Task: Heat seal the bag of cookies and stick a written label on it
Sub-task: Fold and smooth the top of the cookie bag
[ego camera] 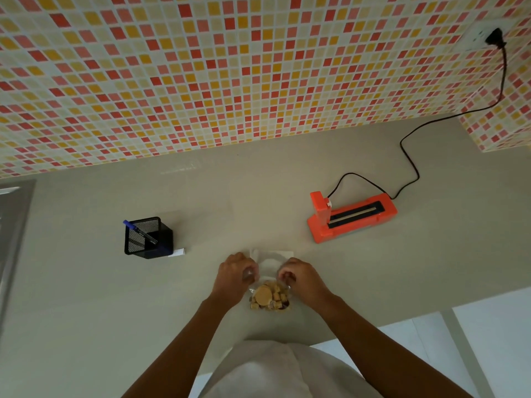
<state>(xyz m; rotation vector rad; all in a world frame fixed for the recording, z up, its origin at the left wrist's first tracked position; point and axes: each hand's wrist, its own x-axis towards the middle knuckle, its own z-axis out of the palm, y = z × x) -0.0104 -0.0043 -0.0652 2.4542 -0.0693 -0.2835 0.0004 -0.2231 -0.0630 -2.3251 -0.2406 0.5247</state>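
Observation:
A clear plastic bag of cookies [270,298] lies on the grey counter [86,297] right in front of me, its open top pointing away from me. My left hand [235,272] pinches the bag's left side just above the cookies. My right hand [298,275] pinches the right side at the same height. The orange heat sealer [349,216] sits to the right and farther back, its lid raised. A blue pen [140,232] stands in a black mesh holder [148,238] to the left, and a white label [176,252] pokes out beside the holder's base.
A black cord [413,168] runs from the sealer to a wall socket [494,38] at the upper right. The tiled wall [230,67] bounds the counter at the back. A metal sink edge [11,225] is at the far left. The counter's front edge drops off at the lower right.

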